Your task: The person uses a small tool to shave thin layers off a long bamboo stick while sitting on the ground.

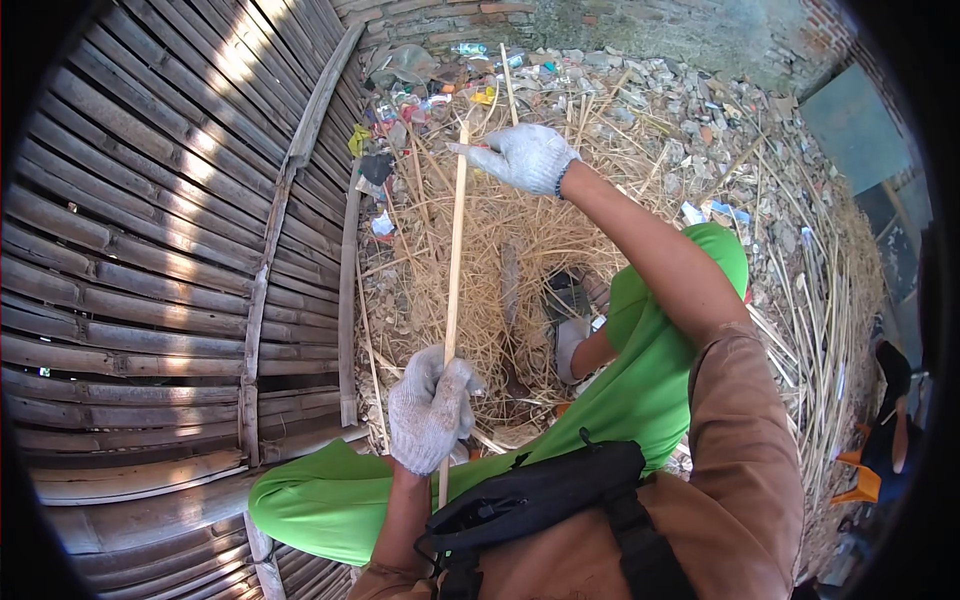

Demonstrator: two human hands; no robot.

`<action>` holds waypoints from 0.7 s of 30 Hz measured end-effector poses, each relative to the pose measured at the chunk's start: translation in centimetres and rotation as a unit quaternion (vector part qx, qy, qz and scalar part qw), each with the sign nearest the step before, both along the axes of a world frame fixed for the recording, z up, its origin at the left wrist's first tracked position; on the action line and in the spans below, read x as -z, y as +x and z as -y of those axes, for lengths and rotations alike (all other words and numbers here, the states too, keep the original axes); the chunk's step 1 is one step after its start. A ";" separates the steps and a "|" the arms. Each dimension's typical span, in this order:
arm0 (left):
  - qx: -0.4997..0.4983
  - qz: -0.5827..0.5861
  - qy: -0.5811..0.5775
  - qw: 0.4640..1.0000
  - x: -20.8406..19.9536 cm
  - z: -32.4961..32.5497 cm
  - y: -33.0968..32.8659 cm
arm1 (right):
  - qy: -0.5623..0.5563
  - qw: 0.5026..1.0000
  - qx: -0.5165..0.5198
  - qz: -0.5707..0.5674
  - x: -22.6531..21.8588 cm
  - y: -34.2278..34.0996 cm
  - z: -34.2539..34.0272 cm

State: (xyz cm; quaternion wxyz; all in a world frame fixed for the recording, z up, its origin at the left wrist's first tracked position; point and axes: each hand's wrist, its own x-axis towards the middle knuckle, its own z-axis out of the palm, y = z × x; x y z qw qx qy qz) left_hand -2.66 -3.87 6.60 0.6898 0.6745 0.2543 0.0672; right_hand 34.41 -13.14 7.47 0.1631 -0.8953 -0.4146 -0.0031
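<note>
- Fingers of the left hand [430, 408], in a grey knit glove, are clenched around the lower part of a thin bamboo strip [455, 262]; the strip's bottom end pokes out below the fist toward 6 o'clock.
- Just at 5 o'clock of that fist, a black waist bag [535, 492] hangs against the brown shirt [745, 470], its strap running across the chest.
- Green trousers [640, 385] cover both bent legs, one knee at 7 o'clock of the fist, the other toward 2 o'clock.
- From the fist the bamboo strip rises nearly straight toward 12 o'clock, over a heap of pale bamboo shavings [520, 240].
- A foot in a sandal [572, 335] rests on the shavings at 3 o'clock of the strip's middle.
- At the strip's upper end the right hand [525, 155], also gloved, has its fingers pinched on the strip, arm stretched out.
- A woven bamboo panel [160, 270] fills the ground at 9 o'clock of the strip.
- Loose split bamboo sticks [810, 300] lie spread at 3 o'clock.
- Farthest out, at 12 o'clock, rubble and scattered litter [470, 85] lie before a brick wall [640, 25].
</note>
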 end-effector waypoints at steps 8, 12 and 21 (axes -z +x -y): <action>-0.040 0.002 0.007 0.999 1.0 -1.5 0.4 | -0.031 0.985 -0.164 -0.042 1.8 -11.0 -0.9; -0.053 -0.025 0.059 0.997 1.0 -1.6 0.4 | 0.001 0.974 -0.218 -0.053 1.7 -14.4 -0.5; -0.021 -0.003 0.131 0.991 1.7 -1.0 0.0 | -0.036 0.988 -0.151 -0.020 1.6 -9.2 -0.4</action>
